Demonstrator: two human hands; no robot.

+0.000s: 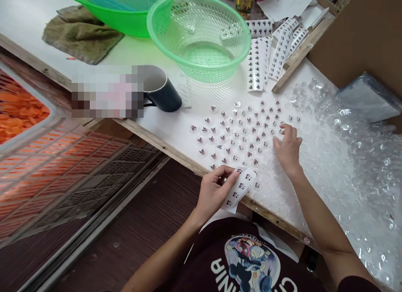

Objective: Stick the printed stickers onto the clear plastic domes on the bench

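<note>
My left hand [215, 190] pinches a white sticker sheet [240, 189] with small printed pictures, held at the table's near edge. My right hand [287, 147] rests on the white table [176, 128], fingers bent and pressing on one of the clear round domes [241, 137] laid out in rows. Several of these domes carry a small picture. To the right lies a wide patch of bare clear domes [326, 158], and past it a loose heap of them [370, 158].
A light green mesh basket [199, 34] and a darker green bowl [119, 11] stand at the back, beside a brown cloth [80, 32]. A dark mug [161, 91] sits near the left edge. More sticker strips [266, 53] lie behind. Orange crates [37, 158] fill the left.
</note>
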